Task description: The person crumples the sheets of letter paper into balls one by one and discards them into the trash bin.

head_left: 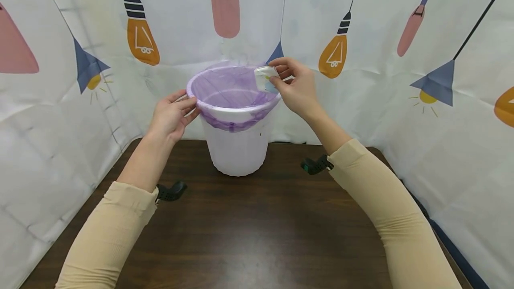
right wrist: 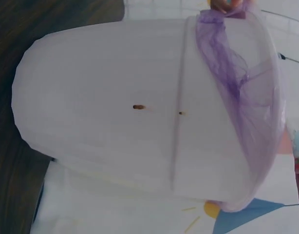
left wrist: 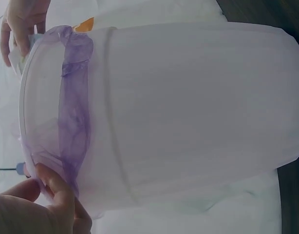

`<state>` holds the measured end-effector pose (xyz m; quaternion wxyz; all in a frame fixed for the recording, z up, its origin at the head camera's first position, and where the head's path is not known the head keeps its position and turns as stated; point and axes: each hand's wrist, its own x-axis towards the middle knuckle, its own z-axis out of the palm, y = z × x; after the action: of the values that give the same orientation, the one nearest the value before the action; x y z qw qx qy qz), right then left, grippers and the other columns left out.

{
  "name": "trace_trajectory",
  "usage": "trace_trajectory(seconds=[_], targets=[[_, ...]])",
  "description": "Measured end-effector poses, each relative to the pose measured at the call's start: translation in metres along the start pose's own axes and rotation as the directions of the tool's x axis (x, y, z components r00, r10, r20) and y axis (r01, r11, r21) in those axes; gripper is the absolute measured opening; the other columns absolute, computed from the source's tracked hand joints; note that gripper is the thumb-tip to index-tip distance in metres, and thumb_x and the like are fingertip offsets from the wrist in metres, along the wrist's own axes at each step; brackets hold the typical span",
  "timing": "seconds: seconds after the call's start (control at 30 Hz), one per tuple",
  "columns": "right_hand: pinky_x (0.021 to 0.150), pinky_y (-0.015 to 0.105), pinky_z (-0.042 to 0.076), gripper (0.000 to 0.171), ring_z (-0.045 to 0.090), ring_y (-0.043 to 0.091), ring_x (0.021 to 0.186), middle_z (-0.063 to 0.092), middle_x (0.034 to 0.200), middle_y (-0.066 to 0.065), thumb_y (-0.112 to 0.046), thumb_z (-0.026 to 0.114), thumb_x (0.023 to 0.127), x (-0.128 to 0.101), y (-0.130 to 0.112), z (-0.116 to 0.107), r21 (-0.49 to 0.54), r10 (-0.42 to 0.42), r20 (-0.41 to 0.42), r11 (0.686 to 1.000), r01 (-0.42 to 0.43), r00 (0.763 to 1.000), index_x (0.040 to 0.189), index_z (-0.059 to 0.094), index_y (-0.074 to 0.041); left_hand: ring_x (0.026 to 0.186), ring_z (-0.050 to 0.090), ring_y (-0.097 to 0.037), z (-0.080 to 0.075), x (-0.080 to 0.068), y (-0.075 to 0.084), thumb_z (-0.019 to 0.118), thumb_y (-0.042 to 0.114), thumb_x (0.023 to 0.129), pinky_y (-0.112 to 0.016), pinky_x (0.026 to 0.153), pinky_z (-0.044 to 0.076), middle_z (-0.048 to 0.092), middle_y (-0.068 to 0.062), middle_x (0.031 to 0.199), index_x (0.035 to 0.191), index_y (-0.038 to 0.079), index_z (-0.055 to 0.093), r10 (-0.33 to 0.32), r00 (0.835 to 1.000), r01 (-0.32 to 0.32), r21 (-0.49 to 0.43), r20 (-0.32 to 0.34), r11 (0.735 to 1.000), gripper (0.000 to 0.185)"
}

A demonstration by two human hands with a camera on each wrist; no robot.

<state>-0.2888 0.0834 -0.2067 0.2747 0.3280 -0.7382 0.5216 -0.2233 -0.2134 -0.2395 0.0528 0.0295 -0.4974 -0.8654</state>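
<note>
A white plastic bin (head_left: 237,148) with a purple liner (head_left: 230,95) folded over its rim stands upright at the back of the table. My left hand (head_left: 173,115) holds the bin's left rim, thumb on top and fingers outside; in the left wrist view its fingertips (left wrist: 57,187) press the liner (left wrist: 74,122) against the bin (left wrist: 188,112). My right hand (head_left: 295,87) pinches a small white crumpled wrapper (head_left: 265,78) just above the right rim, partly over the opening. The right wrist view shows the bin's side (right wrist: 115,107) and the liner (right wrist: 237,87).
The bin stands on a dark wooden table (head_left: 257,231). A white curtain printed with light bulbs (head_left: 401,57) closes in the back and both sides. Black wrist mounts (head_left: 172,191) (head_left: 316,164) hang under both forearms.
</note>
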Motion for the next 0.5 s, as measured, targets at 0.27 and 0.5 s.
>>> trace_trajectory(seconds=[0.27, 0.5], targets=[[0.070, 0.029, 0.056, 0.025, 0.068, 0.020, 0.079, 0.072, 0.096, 0.011, 0.006, 0.072, 0.089, 0.014, 0.020, 0.025, -0.089, 0.025, 0.046, 0.996, -0.021, 0.999, 0.112, 0.074, -0.004, 0.095, 0.066, -0.013, -0.004, 0.001, -0.002, 0.059, -0.007, 0.100, -0.024, 0.081, 0.057, 0.051, -0.012, 0.131, 0.160, -0.001, 0.021, 0.004, 1.000, -0.004, 0.022, -0.007, 1.000, 0.071], [0.069, 0.029, 0.057, 0.027, 0.068, 0.020, 0.082, 0.070, 0.100, 0.011, 0.002, 0.074, 0.090, 0.016, 0.028, 0.040, -0.073, 0.156, 0.086, 0.986, -0.150, 0.984, 0.116, 0.073, -0.007, 0.097, 0.066, -0.016, -0.002, 0.000, -0.002, 0.060, -0.009, 0.098, -0.026, 0.080, 0.058, 0.054, -0.011, 0.128, 0.160, -0.002, 0.023, 0.011, 1.000, -0.011, -0.005, -0.009, 1.000, 0.072]])
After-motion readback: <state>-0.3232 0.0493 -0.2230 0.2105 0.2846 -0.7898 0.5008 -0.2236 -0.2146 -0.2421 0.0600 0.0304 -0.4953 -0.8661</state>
